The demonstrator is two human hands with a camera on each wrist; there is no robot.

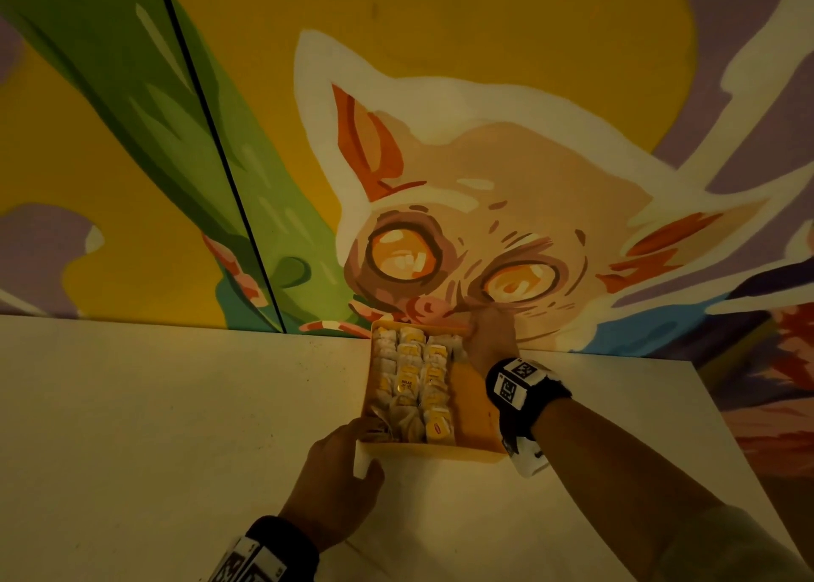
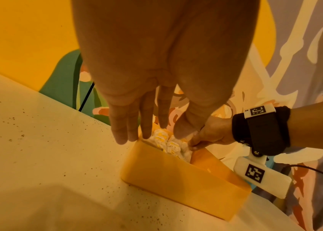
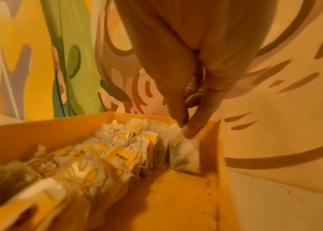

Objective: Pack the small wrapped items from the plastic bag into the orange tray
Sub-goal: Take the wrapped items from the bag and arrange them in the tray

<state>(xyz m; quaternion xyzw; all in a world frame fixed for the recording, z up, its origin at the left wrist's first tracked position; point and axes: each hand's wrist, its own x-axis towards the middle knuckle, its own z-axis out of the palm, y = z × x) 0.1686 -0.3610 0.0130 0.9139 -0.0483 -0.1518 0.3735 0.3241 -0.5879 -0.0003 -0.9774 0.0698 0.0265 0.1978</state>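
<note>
The orange tray (image 1: 473, 405) stands on the table against the wall. Several small white wrapped items with yellow tags (image 1: 409, 383) fill its left and middle in rows; a strip of bare floor (image 3: 176, 195) runs along its right side. My right hand (image 3: 184, 129) pinches one wrapped item (image 3: 184, 154) by its top in the far right corner, beside the last row. My left hand (image 2: 156, 134) touches the tray's near left corner (image 2: 139, 142) with straight fingers, thumb over the rim. No plastic bag shows in any view.
The pale speckled table (image 1: 176, 405) stretches wide to the left of the tray. A painted mural wall (image 1: 484, 185) rises directly behind the tray. The table's right edge (image 1: 727, 427) runs close to my right forearm. A dark cable (image 2: 315, 170) hangs by that edge.
</note>
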